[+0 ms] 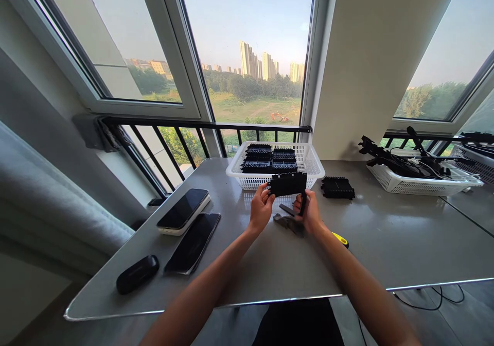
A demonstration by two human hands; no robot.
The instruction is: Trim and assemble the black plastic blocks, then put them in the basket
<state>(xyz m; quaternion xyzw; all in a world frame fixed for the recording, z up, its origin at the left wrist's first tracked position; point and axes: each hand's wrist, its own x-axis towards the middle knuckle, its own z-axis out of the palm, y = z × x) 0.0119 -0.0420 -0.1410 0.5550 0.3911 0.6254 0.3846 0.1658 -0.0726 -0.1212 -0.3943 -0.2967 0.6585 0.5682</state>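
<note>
My left hand [262,207] pinches the left end of a flat black plastic part [287,185] with toothed edges, raised above the table in front of the white basket. At the part's right end, my right hand [310,212] is closed around a narrow upright black piece [303,202]. Whether that piece is joined to the part I cannot tell. Below the hands lies a small heap of dark scraps [287,224], with a flat dark strip [287,210] just above it. Similar black toothed parts [270,159] are stacked in the white basket [241,181].
Another black toothed part [337,187] lies right of the basket. A yellow-and-black handle [340,240] shows beside my right forearm. On the left are a boxed phone [183,209], a dark flat packet [193,243] and a black case [138,274]. A second basket [417,187] holds cables.
</note>
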